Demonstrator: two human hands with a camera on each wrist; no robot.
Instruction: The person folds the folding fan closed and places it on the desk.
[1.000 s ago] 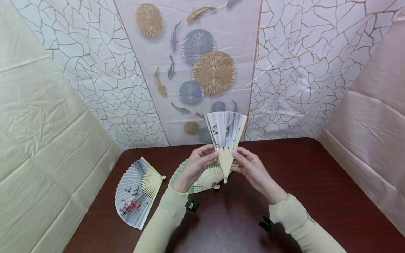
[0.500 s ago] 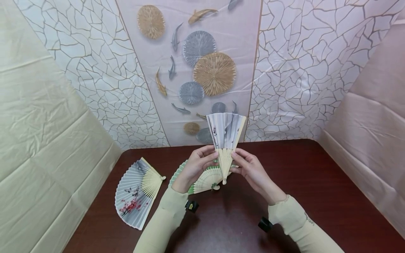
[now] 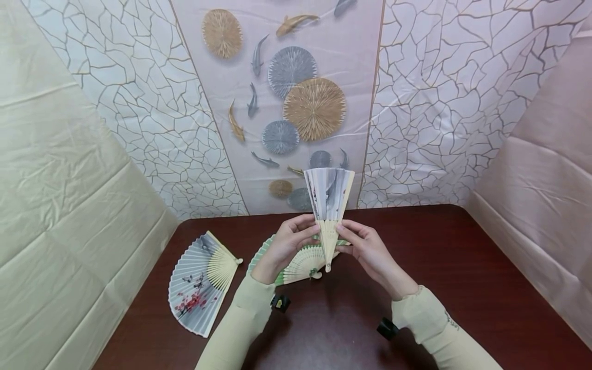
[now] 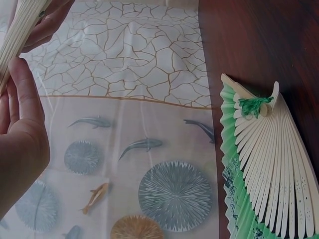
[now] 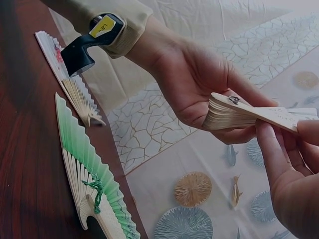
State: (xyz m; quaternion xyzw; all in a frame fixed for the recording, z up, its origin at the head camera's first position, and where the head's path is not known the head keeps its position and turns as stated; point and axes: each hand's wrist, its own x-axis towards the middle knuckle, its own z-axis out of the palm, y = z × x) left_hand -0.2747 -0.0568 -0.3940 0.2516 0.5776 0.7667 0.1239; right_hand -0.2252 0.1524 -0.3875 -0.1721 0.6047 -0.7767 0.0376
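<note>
Fan [image 3: 329, 205] between fingers [image 3: 309, 229] (both hands)

- The green fan [image 3: 296, 259] lies partly hidden under both hands in the head view; the left wrist view cuts its leaf off at the bottom edge.
- The held fan [image 5: 259, 115] runs out of the right wrist view at the right edge, so its leaf is unseen there.
- The left wrist view shows only its ribs at the top left corner.
- The painting on the grey fan [image 3: 201, 280] is too small to read beyond red blossoms.
- The right hand [image 5: 289, 169] is cut off at the frame's corner.
</note>
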